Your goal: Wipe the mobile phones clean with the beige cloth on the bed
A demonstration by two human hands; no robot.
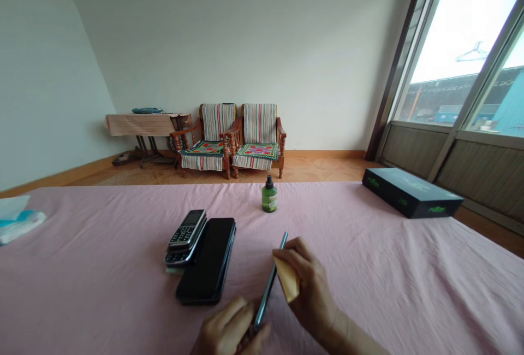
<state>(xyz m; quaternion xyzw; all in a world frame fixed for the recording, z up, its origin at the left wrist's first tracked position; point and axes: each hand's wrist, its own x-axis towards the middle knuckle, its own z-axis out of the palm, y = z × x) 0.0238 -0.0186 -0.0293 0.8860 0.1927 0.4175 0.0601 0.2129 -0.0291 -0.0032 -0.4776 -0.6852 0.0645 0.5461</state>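
Note:
A slim smartphone [268, 290] is tilted up on its side, so mostly its bluish metallic edge faces me. My left hand [228, 326] grips its near end, with the fingers closed round it. In my right hand [313, 284] is a folded yellow cloth [288, 280], pinched between thumb and fingers close against the phone's right side. Left of my hands lies a stack of dark smartphones [208, 259]. Keypad phones [188, 229] are piled beside that stack, touching its left edge. Beyond the phone's far end stands a green bottle [269, 196] with a black cap.
A black box [411, 191] rests at the right far edge of the pink-sheeted surface [102, 267]. At the far left is a white and blue packet [20, 221]. Two wooden armchairs [233, 142] and a cloth-covered table [143, 124] stand by the wall.

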